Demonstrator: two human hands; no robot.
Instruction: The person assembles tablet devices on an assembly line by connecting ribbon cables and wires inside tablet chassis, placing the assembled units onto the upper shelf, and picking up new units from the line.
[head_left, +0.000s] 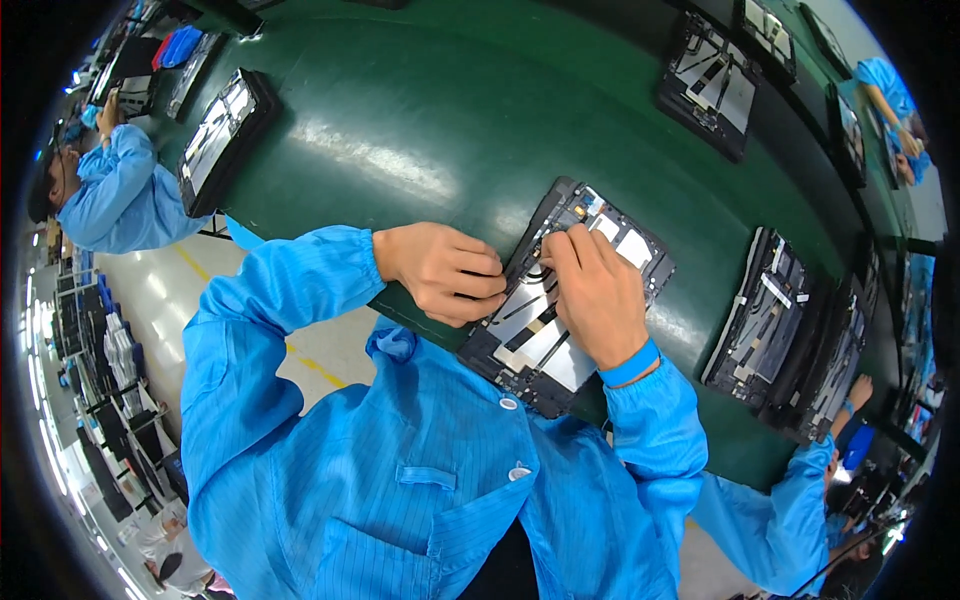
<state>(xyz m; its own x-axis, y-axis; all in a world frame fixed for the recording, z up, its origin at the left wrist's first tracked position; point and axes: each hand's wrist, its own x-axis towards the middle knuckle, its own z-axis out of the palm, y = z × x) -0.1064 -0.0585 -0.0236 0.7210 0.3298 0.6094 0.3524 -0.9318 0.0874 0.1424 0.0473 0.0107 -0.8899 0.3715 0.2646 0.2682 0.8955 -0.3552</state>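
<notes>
We see the work under way rather than finished: the flat dark device [535,335] lies face-up at the near edge of the tabletop [400,100], turned slantwise to that edge, with its inside laid bare. We judge the opening-up to be done, since no cover sits over it and the pale panels [632,248] and the dark frame parts are in plain sight, apart from what the hands hide. The detail work inside looks unfinished to us, because the right hand [603,305] is bent over the upper part of the interior, its fingertips drawn together and pressed down there; whether they grip some small part we cannot tell, as the fingers cover it. The left hand [440,272] is loosely curled at the device's left rim, and we cannot tell whether it pinches that rim or merely rests beside it. Covering the device again is not yet done. Elsewhere we see similar opened units: one [222,140] toward the tabletop's left end, one [710,85] toward its far edge, and another [762,318] to the right near the near edge; how complete each of those is, we cannot judge from here.
</notes>
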